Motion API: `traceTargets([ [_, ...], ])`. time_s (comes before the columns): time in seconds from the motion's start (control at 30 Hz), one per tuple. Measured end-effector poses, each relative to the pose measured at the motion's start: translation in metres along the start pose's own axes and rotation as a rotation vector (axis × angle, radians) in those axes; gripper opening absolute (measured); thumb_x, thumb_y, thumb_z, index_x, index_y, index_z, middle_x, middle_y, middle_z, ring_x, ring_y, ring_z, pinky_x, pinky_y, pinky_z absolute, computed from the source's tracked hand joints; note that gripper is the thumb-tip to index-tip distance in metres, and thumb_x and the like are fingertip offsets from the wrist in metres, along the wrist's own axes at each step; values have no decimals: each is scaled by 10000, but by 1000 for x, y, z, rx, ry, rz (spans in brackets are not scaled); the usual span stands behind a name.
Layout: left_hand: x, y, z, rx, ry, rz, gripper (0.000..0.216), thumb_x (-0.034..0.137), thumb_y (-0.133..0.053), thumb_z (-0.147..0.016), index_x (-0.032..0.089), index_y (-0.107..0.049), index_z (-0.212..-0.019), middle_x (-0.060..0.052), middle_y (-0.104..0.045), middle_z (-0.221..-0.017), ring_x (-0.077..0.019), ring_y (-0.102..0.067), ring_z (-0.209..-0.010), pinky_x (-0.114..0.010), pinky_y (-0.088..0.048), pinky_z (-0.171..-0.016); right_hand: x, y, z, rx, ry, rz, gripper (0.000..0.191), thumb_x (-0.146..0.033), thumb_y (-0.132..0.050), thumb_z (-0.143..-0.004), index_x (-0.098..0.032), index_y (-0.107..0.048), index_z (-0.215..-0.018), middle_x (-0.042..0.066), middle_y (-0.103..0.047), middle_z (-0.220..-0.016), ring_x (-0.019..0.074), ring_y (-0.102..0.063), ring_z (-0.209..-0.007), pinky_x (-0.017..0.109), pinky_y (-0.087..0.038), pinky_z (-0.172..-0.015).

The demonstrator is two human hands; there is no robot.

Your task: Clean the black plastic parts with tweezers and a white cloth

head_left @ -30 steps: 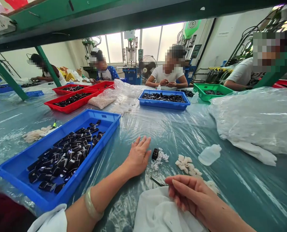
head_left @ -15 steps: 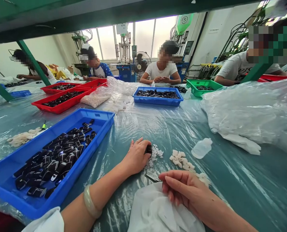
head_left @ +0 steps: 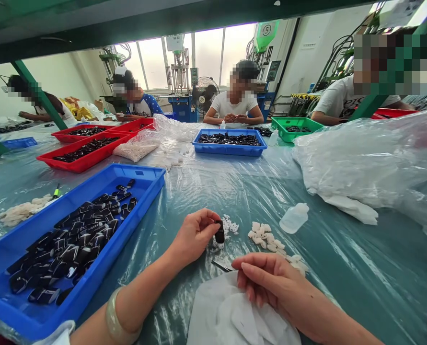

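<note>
My left hand pinches a small black oblong plastic part by its upper end, between thumb and fingertips. Just behind that part lies a heap of tiny white pieces. My right hand has its fingers curled round tweezers, whose thin metal tips stick out leftward. Its lower fingers are over a white cloth at the front. Cream-coloured small blocks are piled beyond my right hand. On the left, a large blue tray contains many similar black parts.
A translucent bottle lies beyond the cream blocks. A plastic bag covers the right side. Red trays, a smaller blue tray and a green tray stand farther back. Several people sit opposite. A green beam crosses overhead.
My left hand has turned and drawn slightly back to the left, so the black part now shows upright and more fully. My right hand keeps nearly the same pose. The view has shifted a little.
</note>
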State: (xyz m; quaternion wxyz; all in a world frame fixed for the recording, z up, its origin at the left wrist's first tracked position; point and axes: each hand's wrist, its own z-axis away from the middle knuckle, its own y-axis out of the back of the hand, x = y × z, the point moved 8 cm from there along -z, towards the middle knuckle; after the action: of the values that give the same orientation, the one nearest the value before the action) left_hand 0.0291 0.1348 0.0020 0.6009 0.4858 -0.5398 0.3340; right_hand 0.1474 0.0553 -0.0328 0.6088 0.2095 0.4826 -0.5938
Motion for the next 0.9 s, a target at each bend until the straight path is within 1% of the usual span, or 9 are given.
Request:
traceTargets([
  [0.17, 6, -5, 10, -51, 48, 148, 147, 282, -559, -772, 143, -565, -820, -5, -570, -648, -111, -516, -604, -232, -398, -597, -6, 3, 3, -3, 23, 82, 269, -395, -679, -725, -132, -664, -780, 14, -632, -664, 51, -507, -535, 161, -394, -508],
  [0.23, 8, -7, 13, -66, 55, 186, 161, 296, -574, -766, 142, -569, -813, -4, -569, -637, -113, -517, -601, -233, -400, -597, -18, 13, 5, 77, 106, 160, 289, -416, -688, -700, -143, -673, -792, 21, -637, -662, 76, -517, -547, 188, -407, -516],
  [0.3, 10, -8, 15, -75, 61, 208, 165, 297, -589, -758, 142, -574, -812, 0, -560, -630, -109, -505, -593, -227, -391, -585, -38, 33, 12, 283, 261, 259, 313, -431, -702, -666, -158, -677, -817, 27, -639, -660, 113, -537, -568, 226, -430, -534],
  [0.37, 10, -9, 16, -78, 68, 217, 157, 284, -601, -750, 140, -577, -808, 6, -546, -625, -100, -486, -584, -218, -375, -572, -65, 56, 29, 589, 486, 397, 333, -430, -695, -663, -178, -665, -877, 40, -650, -729, 165, -579, -647, 274, -463, -593],
  [0.47, 11, -10, 18, -88, 80, 216, 143, 270, -600, -750, 137, -575, -797, 12, -534, -616, -92, -469, -577, -210, -362, -564, -97, 78, 59, 978, 792, 585, 443, -413, -657, -696, -221, -567, -1086, 62, -605, -1038, 240, -564, -950, 361, -460, -781],
  [0.53, 12, -11, 19, -102, 79, 222, 145, 277, -601, -752, 141, -574, -797, 11, -535, -621, -93, -471, -582, -212, -366, -569, -106, 88, 65, 1100, 867, 669, 578, -415, -656, -685, -227, -465, -1198, 85, -516, -1201, 268, -482, -1098, 406, -430, -841],
  [0.7, 15, -12, 22, -122, 72, 248, 154, 282, -608, -756, 146, -568, -816, 9, -546, -635, -96, -491, -594, -214, -386, -586, -105, 103, 56, 1127, 842, 703, 631, -448, -648, -671, -182, -430, -1200, 154, -486, -1229, 308, -476, -1101, 436, -451, -768],
  [0.8, 15, -14, 23, -143, 89, 267, 176, 277, -610, -759, 145, -551, -860, 20, -537, -604, -89, -483, -564, -214, -378, -570, -102, 91, 62, 1111, 892, 730, 533, -435, -643, -693, -241, -461, -1154, 84, -515, -1199, 268, -502, -1062, 408, -437, -818],
  [0.9, 16, -17, 25, -179, 103, 297, 206, 285, -618, -755, 144, -534, -880, 32, -519, -585, -81, -458, -545, -211, -353, -552, -100, 68, 62, 986, 907, 897, 318, -397, -599, -756, -264, -539, -1039, 33, -569, -1090, 200, -572, -848, 341, -461, -727],
])
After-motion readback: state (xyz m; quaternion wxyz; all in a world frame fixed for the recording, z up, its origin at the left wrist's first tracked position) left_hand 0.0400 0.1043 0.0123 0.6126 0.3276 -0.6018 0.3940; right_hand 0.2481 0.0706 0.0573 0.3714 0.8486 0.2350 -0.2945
